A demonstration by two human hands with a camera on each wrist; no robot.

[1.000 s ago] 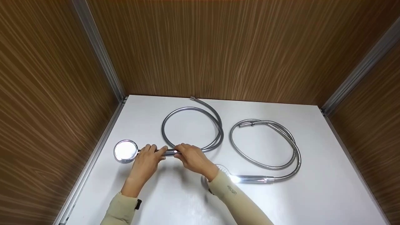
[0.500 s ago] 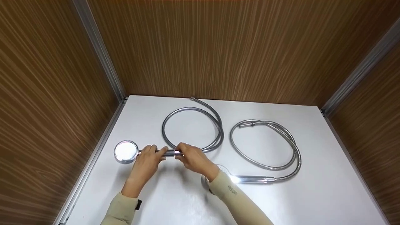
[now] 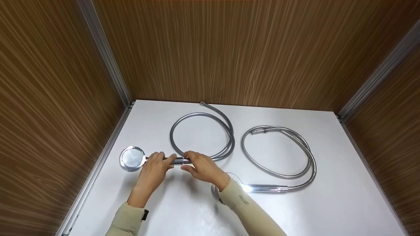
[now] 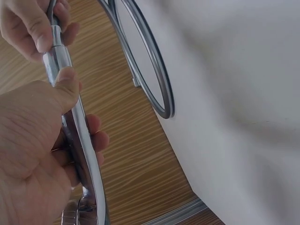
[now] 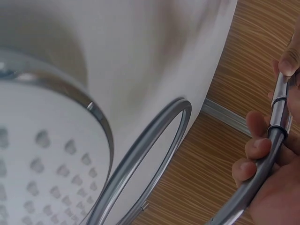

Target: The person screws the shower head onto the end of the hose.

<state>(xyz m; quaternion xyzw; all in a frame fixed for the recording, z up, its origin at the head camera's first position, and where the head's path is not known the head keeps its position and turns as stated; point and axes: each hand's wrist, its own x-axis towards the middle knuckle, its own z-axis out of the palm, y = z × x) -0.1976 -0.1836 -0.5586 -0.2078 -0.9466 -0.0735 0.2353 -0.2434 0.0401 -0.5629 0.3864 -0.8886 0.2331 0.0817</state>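
My left hand [image 3: 156, 168] grips the chrome handle of a hand shower [image 3: 132, 158], its round head out to the left. In the left wrist view the fingers curl beneath the handle [image 4: 83, 145] and the thumb lies along it. At the handle's right end, my right hand [image 3: 204, 167] holds the end of a grey shower hose [image 3: 198, 114]. The right wrist view has fingers curled round this hose [image 5: 257, 182], just below the chrome connector [image 5: 280, 111] where hose and handle meet. The rest of the hose lies coiled behind the hands.
A second hand shower [image 3: 267, 187] lies under and beside the right forearm, its nozzle face [image 5: 42, 178] partly hidden by the sleeve in the head view. Its ribbed metal hose [image 3: 313, 164] loops behind it. Wood-grain panels [image 3: 210, 52] enclose the white table [image 3: 328, 209] on three sides.
The right thumb has come slightly away from the connector, and the right fingers have shifted a little on it. Glare on the held shower's head has dimmed. The left hand stays put.
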